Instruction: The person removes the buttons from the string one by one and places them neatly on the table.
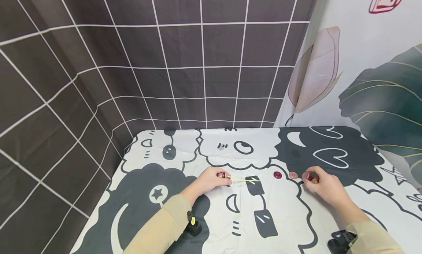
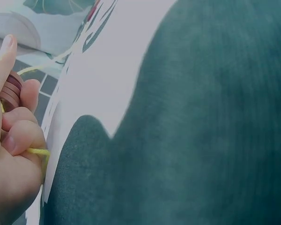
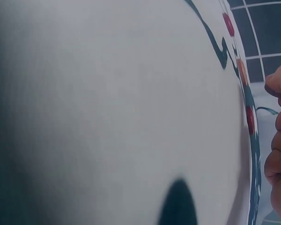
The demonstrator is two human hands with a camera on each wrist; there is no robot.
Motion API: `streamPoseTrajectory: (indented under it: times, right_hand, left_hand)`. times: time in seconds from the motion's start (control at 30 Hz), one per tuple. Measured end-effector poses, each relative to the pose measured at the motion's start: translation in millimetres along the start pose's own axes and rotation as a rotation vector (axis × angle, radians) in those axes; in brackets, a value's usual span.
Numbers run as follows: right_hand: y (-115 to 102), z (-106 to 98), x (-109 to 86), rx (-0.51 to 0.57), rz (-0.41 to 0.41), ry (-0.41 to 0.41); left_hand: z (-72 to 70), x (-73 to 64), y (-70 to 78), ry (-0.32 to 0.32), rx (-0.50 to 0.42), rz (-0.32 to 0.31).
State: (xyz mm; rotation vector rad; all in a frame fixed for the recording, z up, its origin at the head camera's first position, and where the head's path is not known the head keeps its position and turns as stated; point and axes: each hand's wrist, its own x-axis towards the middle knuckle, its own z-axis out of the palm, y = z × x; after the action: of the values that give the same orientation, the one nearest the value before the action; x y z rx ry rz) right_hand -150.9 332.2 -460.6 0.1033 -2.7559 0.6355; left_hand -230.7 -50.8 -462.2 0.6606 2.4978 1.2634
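My left hand [image 1: 212, 181] grips a short stack of red and brown buttons [image 2: 11, 91], threaded on a yellow cord [image 2: 35, 68]. The cord's free end stretches right, over the cloth. Another bit of cord comes out between the curled lower fingers in the left wrist view. Farther right, my right hand [image 1: 324, 184] pinches a reddish button [image 1: 308, 176] between thumb and fingertips, its other fingers curled. A dark red button [image 1: 277, 175] and a light brown one [image 1: 293, 175] lie to its left. In the right wrist view a red button [image 3: 250, 120] lies beside this hand.
Both hands work over a table covered with a grey and white cartoon-print cloth [image 1: 244, 155]. A dark curtain with white grid lines [image 1: 184, 82] hangs behind and to the left. A leaf-print curtain [image 1: 356, 82] hangs on the right.
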Motion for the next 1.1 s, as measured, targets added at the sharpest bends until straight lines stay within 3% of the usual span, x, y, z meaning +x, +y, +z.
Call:
streamPoseTrajectory:
  times: [0.37,0.73,1.1]
  right_hand:
    - [6,-6,-1.5,-0.023,0.038,-0.040]
    - [16,-11,-5.0,-0.049,0.133,-0.078]
    - [25,-16,-9.1,-0.074,0.154,-0.079]
  left_hand:
    - [-1.5,-0.5,0.7,-0.003,0.005,-0.011]
    - [-1.5,-0.7,0.1,-0.002,0.000,-0.019]
    - [-0.9,0.5,-0.5,-0.003,0.006,-0.010]
